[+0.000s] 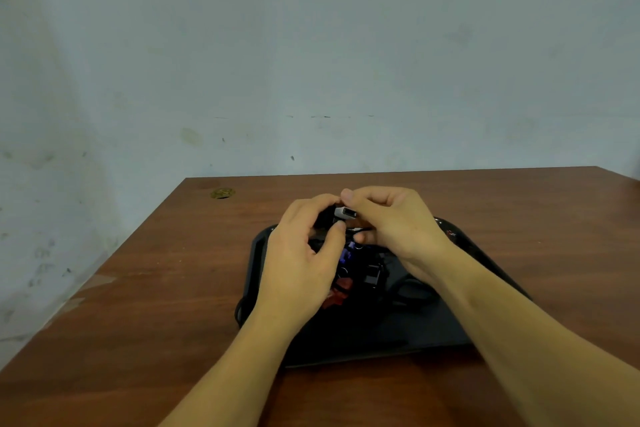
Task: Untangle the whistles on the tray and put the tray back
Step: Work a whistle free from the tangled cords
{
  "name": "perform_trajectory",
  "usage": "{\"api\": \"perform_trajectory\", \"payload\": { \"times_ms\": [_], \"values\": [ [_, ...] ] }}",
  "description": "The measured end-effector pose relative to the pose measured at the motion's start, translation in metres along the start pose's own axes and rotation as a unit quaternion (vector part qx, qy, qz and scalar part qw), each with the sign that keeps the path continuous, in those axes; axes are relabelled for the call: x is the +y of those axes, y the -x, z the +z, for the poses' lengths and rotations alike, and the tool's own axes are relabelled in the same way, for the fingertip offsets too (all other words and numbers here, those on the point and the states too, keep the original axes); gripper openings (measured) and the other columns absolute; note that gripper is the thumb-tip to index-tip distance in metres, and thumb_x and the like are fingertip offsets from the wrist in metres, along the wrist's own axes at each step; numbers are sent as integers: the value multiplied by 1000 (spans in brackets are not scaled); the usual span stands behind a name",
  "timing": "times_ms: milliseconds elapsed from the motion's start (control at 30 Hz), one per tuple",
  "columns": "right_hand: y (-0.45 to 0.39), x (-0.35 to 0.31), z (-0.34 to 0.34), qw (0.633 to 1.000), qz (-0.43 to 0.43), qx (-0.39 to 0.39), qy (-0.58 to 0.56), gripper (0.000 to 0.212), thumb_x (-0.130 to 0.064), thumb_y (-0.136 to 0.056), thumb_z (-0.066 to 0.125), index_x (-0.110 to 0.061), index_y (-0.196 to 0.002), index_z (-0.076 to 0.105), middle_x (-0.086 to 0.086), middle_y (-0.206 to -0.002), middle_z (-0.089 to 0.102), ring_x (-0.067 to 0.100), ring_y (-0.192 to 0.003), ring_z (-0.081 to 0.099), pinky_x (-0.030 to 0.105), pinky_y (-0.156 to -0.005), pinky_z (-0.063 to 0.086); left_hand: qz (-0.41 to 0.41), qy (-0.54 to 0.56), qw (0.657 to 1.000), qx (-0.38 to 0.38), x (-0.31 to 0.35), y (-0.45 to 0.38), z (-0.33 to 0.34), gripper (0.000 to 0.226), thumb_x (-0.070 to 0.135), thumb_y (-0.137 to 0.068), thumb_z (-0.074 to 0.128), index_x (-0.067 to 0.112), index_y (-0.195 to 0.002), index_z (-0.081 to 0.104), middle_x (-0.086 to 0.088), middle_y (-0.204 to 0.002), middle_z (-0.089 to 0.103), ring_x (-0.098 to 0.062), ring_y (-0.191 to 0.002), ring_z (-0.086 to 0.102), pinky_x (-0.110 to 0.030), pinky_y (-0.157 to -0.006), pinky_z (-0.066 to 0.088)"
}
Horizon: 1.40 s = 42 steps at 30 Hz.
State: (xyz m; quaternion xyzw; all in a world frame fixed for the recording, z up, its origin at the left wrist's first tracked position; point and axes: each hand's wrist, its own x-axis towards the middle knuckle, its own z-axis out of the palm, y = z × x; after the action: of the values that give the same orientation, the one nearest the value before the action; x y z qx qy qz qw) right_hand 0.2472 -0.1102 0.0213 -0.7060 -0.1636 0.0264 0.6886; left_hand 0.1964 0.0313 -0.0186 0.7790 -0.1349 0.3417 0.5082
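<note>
Pale blue-grey wall (311, 45) fills the upper half of our view, scuffed and stained, darker marks along its left side. Below it we see a brown wooden desk (166, 288), its far edge running straight against the wall. A small round brass-coloured fitting (222, 193) is set near the far left corner of the desk.

On the desk, toward the near edge and roughly at its middle, lies a black tray (258, 253). We note its left rim raised and its far right corner just showing past the wrist. Both forearms reach over the tray from the near edge.

Our left hand (301, 253) hangs over the tray's left half, fingers curled, thumb and forefinger pinching something dark at the top of the bundle; what exactly, we cannot tell. Our right hand (391, 218) sits just beside it over the tray's far middle, fingers curled in, thumb and forefinger pinching a small silver whistle (345, 212) held up above the tray. The two hands almost touch at the fingertips.

Beneath the hands a tangle of whistles (349, 270) hangs down to the tray floor: a blue or purple one (347, 253), a black one (373, 274), a red one (341, 293) lowest. Dark cords run among them, hard to trace against the black tray.
</note>
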Motion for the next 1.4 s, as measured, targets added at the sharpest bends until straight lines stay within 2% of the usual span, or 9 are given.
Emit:
{"api": "perform_trajectory", "payload": {
  "times_ms": [200, 300, 433, 533, 667, 800, 1067, 1233, 1400],
  "values": [
    [5, 4, -3, 998, -18, -41, -43, 14, -6, -95, 65, -8, -101, 77, 13, -101, 77, 17, -88, 74, 24, -75, 61, -45, 80, 996, 16, 2, 0, 0, 30, 3, -94, 63, 22, -117, 68, 6, -112, 70, -1, -106, 64, -11, -85, 49],
    [4, 5, -3, 999, -15, -32, -35, 12, -4, -93, 68, -6, -99, 77, 17, -100, 76, 18, -84, 73, 24, -72, 61, -44, 92, 995, 7, 2, 0, 1, 29, 2, -94, 63, 19, -117, 68, 5, -111, 71, -4, -106, 66, -13, -85, 50],
    [4, 7, -4, 999, 9, 10, -33, 10, -10, -89, 74, -5, -97, 76, 16, -95, 76, 18, -82, 73, 30, -70, 62, -24, 51, 998, 6, 2, 1, 3, 30, 4, -92, 65, 22, -116, 67, 7, -110, 69, 1, -104, 64, -9, -85, 48],
    [3, 11, -3, 999, 24, 39, -19, 9, -14, -90, 74, -8, -96, 77, 17, -96, 76, 19, -83, 71, 38, -74, 64, -24, 13, 1000, 11, -2, 1, 3, 31, 8, -92, 66, 25, -117, 67, 11, -109, 67, 2, -104, 62, -13, -86, 50],
    [5, 8, -4, 1000, 21, 1, -12, 13, -9, -95, 67, -12, -98, 79, 6, -95, 78, 19, -87, 75, 31, -69, 63, -16, -5, 1000, 1, -4, 0, 0, 33, 10, -91, 67, 29, -118, 68, 15, -109, 67, -2, -105, 63, -23, -89, 54],
    [1, 3, -7, 1000, 17, -2, 19, 13, -8, -94, 68, -12, -95, 80, 4, -92, 78, 14, -80, 73, 29, -68, 63, -21, 17, 1000, -16, -5, 0, 0, 32, 10, -89, 69, 25, -118, 69, 14, -110, 67, -8, -107, 65, -33, -92, 56],
    [0, 1, -11, 999, 26, 17, 41, 4, -3, -88, 73, -2, -92, 75, 16, -88, 77, 15, -72, 73, 23, -66, 60, -43, -6, 998, -39, 0, 0, 0, 35, 11, -86, 72, 39, -107, 67, 17, -105, 68, -1, -100, 65, -26, -89, 57],
    [4, 0, -12, 995, -39, -13, 86, 13, -2, -91, 69, -10, -95, 79, 8, -89, 78, 18, -76, 74, 25, -73, 61, -84, 9, 996, -32, -4, -2, -1, 32, 12, -85, 73, 26, -114, 69, 14, -105, 70, -1, -98, 67, -29, -90, 57],
    [6, -4, -14, 972, -117, -42, 200, 24, -6, -93, 68, -27, -93, 78, -5, -91, 78, 9, -71, 70, 21, -73, 58, -75, -12, 996, -40, -2, -3, -3, 40, 10, -83, 73, 31, -117, 66, 16, -108, 69, 0, -102, 65, -29, -93, 56]
  ]
}}
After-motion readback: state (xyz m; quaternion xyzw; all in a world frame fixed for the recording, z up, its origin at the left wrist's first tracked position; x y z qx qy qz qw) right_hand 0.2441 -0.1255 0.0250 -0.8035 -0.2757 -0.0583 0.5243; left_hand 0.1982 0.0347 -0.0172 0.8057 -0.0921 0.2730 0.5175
